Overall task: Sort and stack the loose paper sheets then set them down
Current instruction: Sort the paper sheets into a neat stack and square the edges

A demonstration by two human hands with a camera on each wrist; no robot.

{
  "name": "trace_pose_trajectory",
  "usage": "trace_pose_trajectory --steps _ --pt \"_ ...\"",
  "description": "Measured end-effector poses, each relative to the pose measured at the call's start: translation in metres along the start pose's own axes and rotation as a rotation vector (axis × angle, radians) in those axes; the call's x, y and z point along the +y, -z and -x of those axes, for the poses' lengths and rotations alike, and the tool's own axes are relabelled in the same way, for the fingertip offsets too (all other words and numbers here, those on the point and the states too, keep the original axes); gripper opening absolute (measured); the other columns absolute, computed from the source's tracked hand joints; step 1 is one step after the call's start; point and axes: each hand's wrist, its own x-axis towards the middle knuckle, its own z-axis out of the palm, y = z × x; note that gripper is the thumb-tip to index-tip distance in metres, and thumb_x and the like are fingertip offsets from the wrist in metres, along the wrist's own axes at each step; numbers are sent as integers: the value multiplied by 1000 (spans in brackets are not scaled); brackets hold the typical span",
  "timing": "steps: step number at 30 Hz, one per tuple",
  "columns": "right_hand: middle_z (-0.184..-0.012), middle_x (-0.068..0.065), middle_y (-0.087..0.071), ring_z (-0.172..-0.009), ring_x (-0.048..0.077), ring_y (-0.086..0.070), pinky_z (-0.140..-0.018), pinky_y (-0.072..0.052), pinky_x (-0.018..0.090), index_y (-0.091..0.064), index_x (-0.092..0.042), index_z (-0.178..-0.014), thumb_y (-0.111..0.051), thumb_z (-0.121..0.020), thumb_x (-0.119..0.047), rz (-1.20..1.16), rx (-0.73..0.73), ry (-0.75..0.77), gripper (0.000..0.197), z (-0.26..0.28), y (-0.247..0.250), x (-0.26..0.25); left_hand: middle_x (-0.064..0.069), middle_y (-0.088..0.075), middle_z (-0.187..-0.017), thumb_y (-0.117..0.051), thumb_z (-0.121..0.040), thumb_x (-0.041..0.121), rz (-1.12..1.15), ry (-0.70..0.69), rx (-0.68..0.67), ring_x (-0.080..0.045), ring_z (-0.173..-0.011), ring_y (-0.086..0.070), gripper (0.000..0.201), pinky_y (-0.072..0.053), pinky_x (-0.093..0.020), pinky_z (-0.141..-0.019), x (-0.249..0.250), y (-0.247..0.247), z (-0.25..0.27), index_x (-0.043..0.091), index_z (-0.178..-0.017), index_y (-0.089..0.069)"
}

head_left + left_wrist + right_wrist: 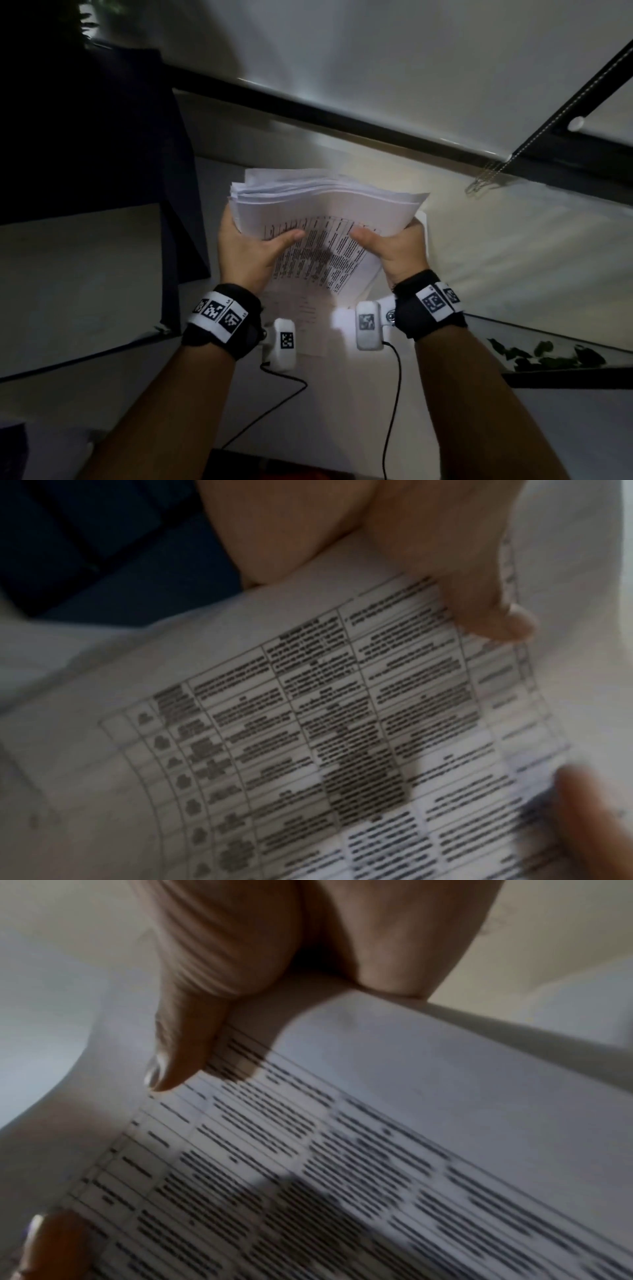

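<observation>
Paper stack (322, 219) held in air above pale table (513, 240), between both hands, top sheet with printed table facing viewer. Left hand (248, 251) grips left edge, thumb (479, 599) pressed flat on print, fingers hidden behind. Right hand (394, 248) grips right edge, thumb (181, 1047) on top sheet. Both wrists upright, palms facing inward. Stack bowed, far edges fanned unevenly, long axis running away from viewer. Single sheet (308, 315) on table below wrists. Dark panel (102, 154) far left.

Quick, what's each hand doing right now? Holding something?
Left hand: closed, gripping the left edge of the thick stack of white printed paper sheets, thumb on top.
Right hand: closed, gripping the stack's right edge, thumb on top.
</observation>
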Motion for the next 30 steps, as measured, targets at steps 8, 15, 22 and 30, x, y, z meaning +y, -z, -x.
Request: trace_pose_trajectory --steps 8,15,22,30 --pt "-92 3 -76 -87 17 -74 -73 -60 32 -67 -8 -105 -94 -57 -36 -119 114 -7 62 13 -13 -6 -4 -76 -94 -91 -57 19 14 80 13 -17 -90 -74 50 -61 -34 -80 2 4 -3 6 -101 -71" --pt "-71 -7 -68 -71 9 -62 -68 -47 24 -65 -12 -81 -55 -92 -15 -185 337 164 15 -1 -19 -38 -2 -73 -96 -90 -60 7 3 25 47 -10 -87 -71 51 -58 -26 -74 -3 5 2 8 -105 -66" --pt "-111 8 -67 -100 14 -70 -78 -59 30 -54 -4 -122 -91 -48 -53 -107 93 91 97 -1 -10 -15 -5 -76 -98 -93 -57 14 -15 105 20 -15 -92 -74 57 -61 -38 -83 -3 3 -2 6 -107 -68" --pt "-102 17 -76 -97 28 -74 -84 -60 47 -68 8 -109 -90 -60 -3 101 5 -8 55 7 3 5 1 -68 -111 -92 -56 10 -5 82 71 -9 -104 -68 72 -59 -33 -86 -16 2 8 24 -115 -53"
